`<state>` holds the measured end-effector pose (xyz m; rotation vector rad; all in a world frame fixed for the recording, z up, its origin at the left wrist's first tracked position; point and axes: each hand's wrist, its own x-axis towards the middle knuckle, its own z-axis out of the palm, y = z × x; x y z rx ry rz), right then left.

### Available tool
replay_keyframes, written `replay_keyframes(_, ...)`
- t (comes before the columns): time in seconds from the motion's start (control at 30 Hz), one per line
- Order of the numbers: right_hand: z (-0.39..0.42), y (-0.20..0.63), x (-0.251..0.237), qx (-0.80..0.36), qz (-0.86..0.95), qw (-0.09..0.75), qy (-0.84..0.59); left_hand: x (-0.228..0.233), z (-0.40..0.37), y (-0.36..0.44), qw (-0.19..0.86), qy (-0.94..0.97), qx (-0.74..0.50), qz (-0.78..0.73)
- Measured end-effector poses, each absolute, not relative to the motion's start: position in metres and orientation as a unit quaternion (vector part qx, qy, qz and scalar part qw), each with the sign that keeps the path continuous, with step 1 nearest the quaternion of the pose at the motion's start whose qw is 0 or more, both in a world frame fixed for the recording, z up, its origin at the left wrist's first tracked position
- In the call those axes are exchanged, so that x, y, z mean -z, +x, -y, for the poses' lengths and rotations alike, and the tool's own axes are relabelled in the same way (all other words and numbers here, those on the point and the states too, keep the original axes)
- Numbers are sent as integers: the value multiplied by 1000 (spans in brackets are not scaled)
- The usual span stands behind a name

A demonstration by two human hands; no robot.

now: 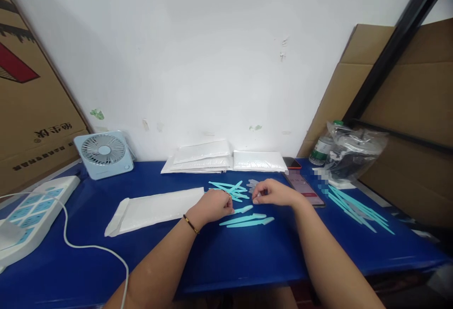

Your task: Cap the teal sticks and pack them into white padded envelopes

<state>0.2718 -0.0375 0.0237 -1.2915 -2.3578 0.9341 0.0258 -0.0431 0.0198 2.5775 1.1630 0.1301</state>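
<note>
My left hand (215, 204) is closed, its fingertips on the handle of a turquoise eyebrow razor (244, 209) lying over the blue table. Just below it, two more turquoise razors (244, 221) lie side by side, pale covers over their heads at the right. A loose pile of turquoise razors (231, 189) spreads behind my left hand. Small translucent caps (252, 184) lie beside that pile, close to my right hand (266, 192). My right hand's thumb and fingers are pinched together; whatever is between them is too small to make out.
A white padded mailer (159, 210) lies left of my hands. More white packets (201, 157) are stacked against the wall. Right of my hands are a phone (306, 191), further turquoise razors (357, 209) and a bagged item (350, 153). A fan (104, 154), power strip (35, 219) and white cable (88, 246) occupy the left.
</note>
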Motion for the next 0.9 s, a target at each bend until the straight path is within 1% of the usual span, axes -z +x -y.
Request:
replay_keyframes(0.1, 38, 261, -20, -361, 821, 138, -420, -18, 40, 28, 123, 902, -77, -406)
replay_keyframes(0.2, 35, 264, -16, -370, 811, 174, -419, -18, 34, 27, 88, 904, -102, -407)
replay_keyframes(0.3, 29, 277, -13, -340, 783, 227, -469, -18, 27, 25, 55, 888, -125, -438)
replay_keyframes(0.37, 25, 285, -12, -305, 763, 251, -512, -18, 24, 24, 52, 873, -148, -462)
replay_keyframes(0.43, 22, 290, -11, -253, 759, 260, -541, -18, 25, 23, 67, 869, -173, -460)
replay_keyframes(0.5, 21, 291, -11, -214, 766, 264, -546, -17, 30, 25, 101, 883, -175, -424)
replay_keyframes(0.6, 22, 289, -11, -216, 773, 255, -539, -15, 42, 31, 146, 912, -131, -361)
replay_keyframes(0.67, 24, 288, -13, -227, 774, 244, -539, -12, 48, 35, 155, 918, -99, -352)
replay_keyframes(0.8, 31, 285, -21, -267, 790, 220, -507, -7, 50, 41, 138, 905, -85, -394)
replay_keyframes(0.9, 35, 280, -22, -325, 809, 161, -462, -6, 47, 41, 123, 891, -106, -425)
